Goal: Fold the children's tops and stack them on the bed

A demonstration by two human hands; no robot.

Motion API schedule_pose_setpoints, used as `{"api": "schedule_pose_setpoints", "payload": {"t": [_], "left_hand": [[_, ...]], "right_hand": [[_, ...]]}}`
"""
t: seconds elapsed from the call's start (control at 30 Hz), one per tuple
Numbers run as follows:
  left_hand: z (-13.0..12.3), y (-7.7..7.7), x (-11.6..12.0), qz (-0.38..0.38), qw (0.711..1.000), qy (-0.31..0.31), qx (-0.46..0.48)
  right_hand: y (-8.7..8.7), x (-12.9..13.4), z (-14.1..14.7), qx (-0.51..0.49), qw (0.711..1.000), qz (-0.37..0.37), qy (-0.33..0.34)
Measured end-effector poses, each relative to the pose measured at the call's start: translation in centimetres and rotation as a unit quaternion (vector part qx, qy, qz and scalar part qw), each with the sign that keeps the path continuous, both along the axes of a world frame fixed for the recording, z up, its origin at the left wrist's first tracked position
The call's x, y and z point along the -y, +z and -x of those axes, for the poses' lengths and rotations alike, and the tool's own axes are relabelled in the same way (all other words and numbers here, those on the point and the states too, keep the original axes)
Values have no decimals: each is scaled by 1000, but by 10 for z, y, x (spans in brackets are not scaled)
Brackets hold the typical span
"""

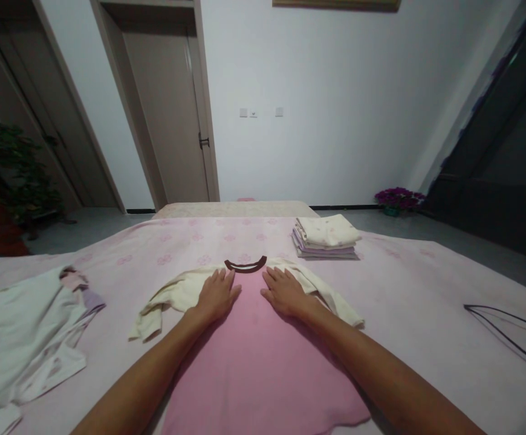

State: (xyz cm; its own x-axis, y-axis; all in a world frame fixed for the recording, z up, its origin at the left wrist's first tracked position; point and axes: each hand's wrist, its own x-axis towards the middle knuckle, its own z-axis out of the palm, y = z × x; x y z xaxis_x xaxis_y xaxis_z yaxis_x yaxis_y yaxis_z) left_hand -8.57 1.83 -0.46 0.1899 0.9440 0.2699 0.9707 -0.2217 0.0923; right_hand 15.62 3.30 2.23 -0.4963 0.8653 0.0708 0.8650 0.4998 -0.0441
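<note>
A pink long-sleeved shirt [256,350] with cream sleeves and a dark brown neckband lies spread out in front of me, its collar pointing away. My left hand [217,294] rests flat on its left shoulder, fingers stretched toward the neckband. On the opposite shoulder lies my right hand [285,291], palm down with the fingers apart. Neither hand grips the cloth. The left sleeve bends outward and down beside my forearm; the right sleeve reaches out past my right wrist, partly hidden by my arm.
A folded stack of clothes [326,237] stands at the back right of the pink flowered cloth [403,302]. Loose white garments [22,332] lie in a heap at the left. A black cord loop [508,320] is at the right. Beyond are a door [167,115] and purple flowers [399,198].
</note>
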Motion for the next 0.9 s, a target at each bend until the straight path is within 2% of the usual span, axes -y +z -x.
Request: {"api": "schedule_pose_setpoints", "payload": {"t": [0.1,0.23,0.33,0.43,0.5,0.6,0.67,0.73,0.83,0.9], "left_hand": [[-5,-9,4,20,998,30,-42],[0,-10,6,27,997,34,-61],[0,-11,6,26,997,37,-61],[-1,-12,6,23,997,36,-62],[-2,-12,6,17,997,35,-62],[-2,-12,7,9,997,36,-62],[-2,-11,8,9,997,36,-60],[-2,-12,8,6,998,34,-55],[-1,-14,7,1,999,29,-45],[0,-15,5,1,999,28,-42]], "right_hand": [[-3,4,-18,-9,1000,10,-28],[14,13,-51,-31,998,5,-52],[25,28,-79,-68,990,-25,-122],[29,43,-113,-69,973,-48,-215],[30,50,-136,-59,964,0,-261],[36,56,-163,-66,954,98,-275],[42,57,-172,-73,947,120,-287],[48,57,-173,-79,943,107,-306],[54,56,-167,-89,944,83,-306],[56,56,-160,-85,947,98,-295]]}}
